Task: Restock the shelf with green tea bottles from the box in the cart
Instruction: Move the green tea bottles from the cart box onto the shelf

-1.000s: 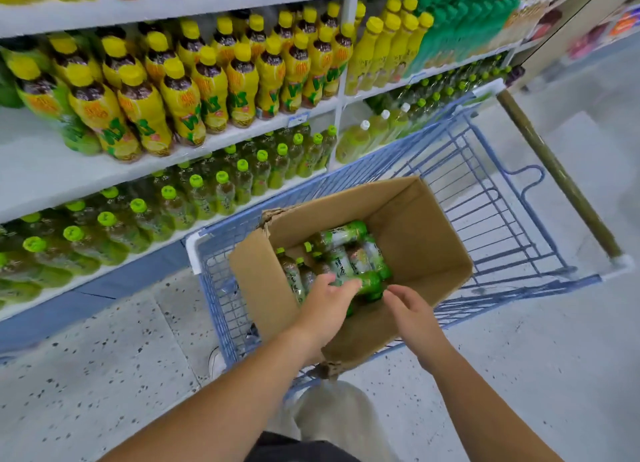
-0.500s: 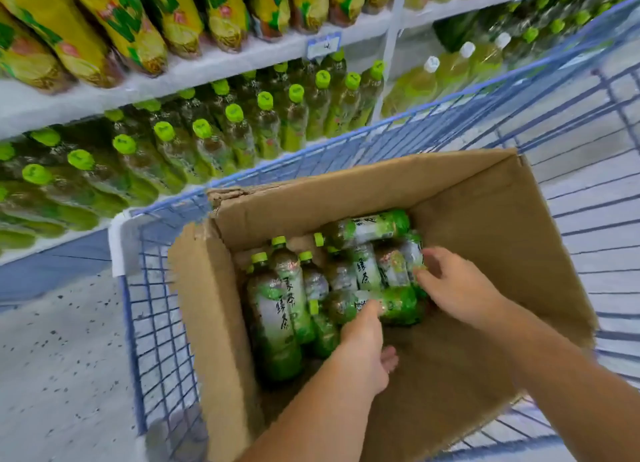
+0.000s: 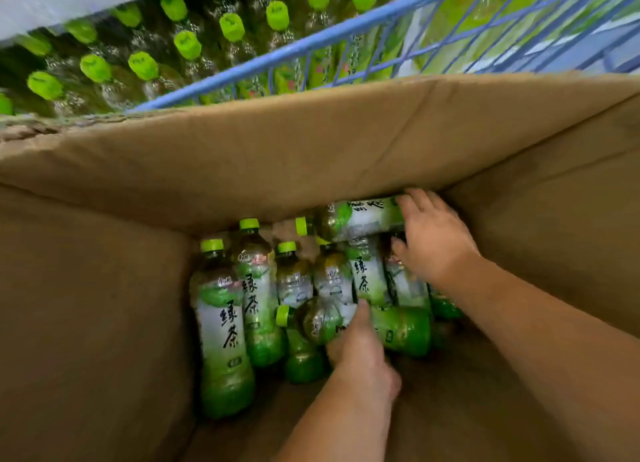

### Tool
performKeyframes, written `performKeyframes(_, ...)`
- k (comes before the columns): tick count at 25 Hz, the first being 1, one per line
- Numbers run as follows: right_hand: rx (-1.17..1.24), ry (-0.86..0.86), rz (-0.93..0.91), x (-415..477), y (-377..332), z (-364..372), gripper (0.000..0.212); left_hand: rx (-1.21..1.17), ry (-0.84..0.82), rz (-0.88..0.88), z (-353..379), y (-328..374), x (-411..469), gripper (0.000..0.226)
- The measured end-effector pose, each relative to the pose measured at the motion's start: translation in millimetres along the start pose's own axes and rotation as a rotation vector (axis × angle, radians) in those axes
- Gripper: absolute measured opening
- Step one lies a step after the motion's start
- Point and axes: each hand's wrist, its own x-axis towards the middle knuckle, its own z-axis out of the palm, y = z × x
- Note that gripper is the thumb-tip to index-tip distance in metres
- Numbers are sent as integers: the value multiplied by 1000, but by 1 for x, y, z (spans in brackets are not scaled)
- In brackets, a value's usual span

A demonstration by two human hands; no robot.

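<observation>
Green-capped tea bottles (image 3: pixel 225 323) lie jumbled deep in the cardboard box (image 3: pixel 311 143) in the cart (image 3: pixel 311 39), left hand (image 3: pixel 363 354) curling round the near crosswise bottle (image 3: pixel 405 330), right hand (image 3: pixel 433 240) clasping the far bottle (image 3: pixel 360 217), both full, slick plastic, likely weighty, so grip the labelled middle.

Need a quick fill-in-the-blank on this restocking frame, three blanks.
The green tea bottles lie inside a cardboard ___.
The wire cart around it is coloured ___.
The left hand grips the near sideways bottle; the far sideways bottle is gripped by the ___.
Missing words: box; blue; right hand.
</observation>
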Motion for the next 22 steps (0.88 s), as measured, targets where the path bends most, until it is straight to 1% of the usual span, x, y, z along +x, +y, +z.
performKeyframes(2, -81, 33, -24, 8, -1, -2, 58, 24, 52, 55, -3, -2, 1, 55)
performKeyframes(3, -125, 18, -36, 12, -2, -4, 59, 67, 66, 87, -6, 0, -1, 54)
performKeyframes(7, -246, -132, -62, 22, -8, -10, 69, 264, 41, 257, -23, 14, -5, 48)
performKeyframes(8, -244, -176, -60, 23, -9, -10, 74, 322, 28, 290, -28, 19, -7, 46)
performKeyframes(10, -191, -300, -20, 24, -15, -10, 90, 433, 9, 376, -39, 31, -10, 37)
performKeyframes(12, -51, -464, 89, 15, -24, -5, 100, 500, 0, 469, -47, 44, -11, 30)
performKeyframes(13, 43, -539, 156, 8, -27, 1, 100, 528, 5, 518, -50, 49, -11, 28)
performKeyframes(15, 230, -627, 254, -3, -33, 13, 95, 623, 31, 611, -53, 60, -8, 28)
performKeyframes(18, 545, -641, 362, -22, -44, 26, 73, 829, 49, 681, -58, 73, -6, 47)
performKeyframes(19, 639, -649, 410, -28, -50, 27, 73, 895, 50, 687, -60, 76, -7, 54)
performKeyframes(20, 741, -658, 462, -34, -55, 29, 81, 964, 53, 690, -62, 78, -8, 58)
performKeyframes(21, 841, -674, 508, -39, -56, 36, 84, 1022, 59, 700, -63, 80, -10, 59)
performKeyframes(22, 929, -653, 542, -43, -60, 39, 72, 1060, 60, 714, -64, 81, -11, 58)
